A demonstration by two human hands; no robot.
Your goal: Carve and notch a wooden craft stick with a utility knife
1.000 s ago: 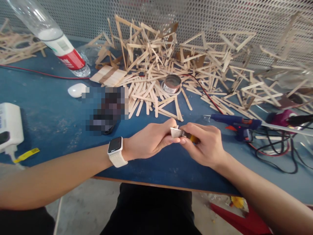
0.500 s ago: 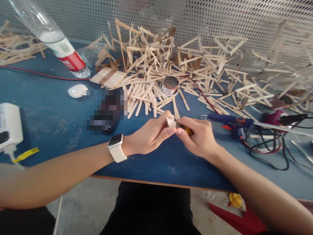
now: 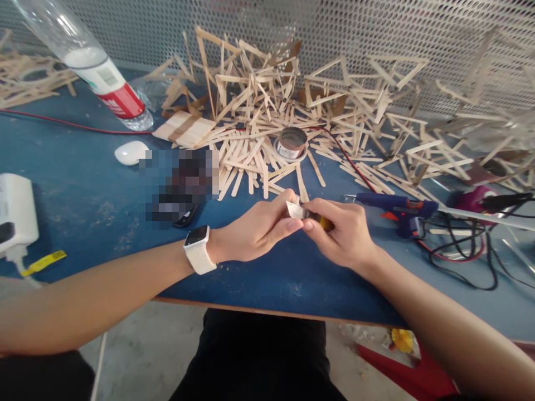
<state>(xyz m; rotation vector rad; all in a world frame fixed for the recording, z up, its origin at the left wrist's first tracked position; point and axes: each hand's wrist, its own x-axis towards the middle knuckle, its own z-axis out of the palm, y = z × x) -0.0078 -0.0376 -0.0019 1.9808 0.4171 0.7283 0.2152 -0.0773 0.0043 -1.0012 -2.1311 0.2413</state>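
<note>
My left hand (image 3: 257, 231), with a white-strapped watch (image 3: 197, 248) on its wrist, is closed in a pinch around a small pale flat piece (image 3: 296, 210) with a pointed corner. My right hand (image 3: 340, 231) grips a small yellow-and-dark tool (image 3: 326, 223), mostly hidden by the fingers. Both thumbs nearly meet where the flat piece and the tool come together, above the blue table (image 3: 259, 287) near its front edge. What kind of tool it is, and whether the two pieces are joined, I cannot tell.
Loose wooden craft sticks (image 3: 246, 161) and stick frames pile up at the back, around a round tin (image 3: 291, 143). A blue glue gun (image 3: 395, 206) with cables lies right. Left are a water bottle (image 3: 121, 103), white mouse (image 3: 131, 152), blurred phone (image 3: 184, 214) and white power adapter (image 3: 16, 209).
Both hands keep nearly the same grip and place. The pale piece's flat face shows slightly more. The view has shifted a little.
</note>
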